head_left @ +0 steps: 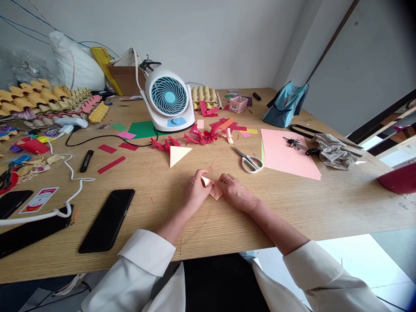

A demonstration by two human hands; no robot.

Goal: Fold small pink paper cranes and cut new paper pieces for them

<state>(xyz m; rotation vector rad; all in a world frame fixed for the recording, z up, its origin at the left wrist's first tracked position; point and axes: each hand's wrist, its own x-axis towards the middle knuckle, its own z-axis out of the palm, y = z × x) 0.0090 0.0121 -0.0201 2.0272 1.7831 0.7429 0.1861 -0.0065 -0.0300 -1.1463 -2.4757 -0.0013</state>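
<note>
A small peach-coloured piece of folded paper (216, 192) lies between my two hands, low over the wooden table. My left hand (196, 190) pinches its left side, where one edge curls up. On the right side, my right hand (236, 191) presses on the same paper with bent fingers. Beyond my hands rests a cream paper triangle (178, 156). White-handled scissors (251, 164) lie open to the right, beside pink paper sheets (287, 154). Crumpled red paper pieces (201, 136) stretch in a row behind the triangle.
A white and blue fan (172, 102) stands at the back. Black phones (107, 221) and a white cable (78, 188) lie at the left. Egg cartons (42, 102) are stacked back left. A blue bag (286, 104) and a crumpled grey cloth (336, 151) sit right.
</note>
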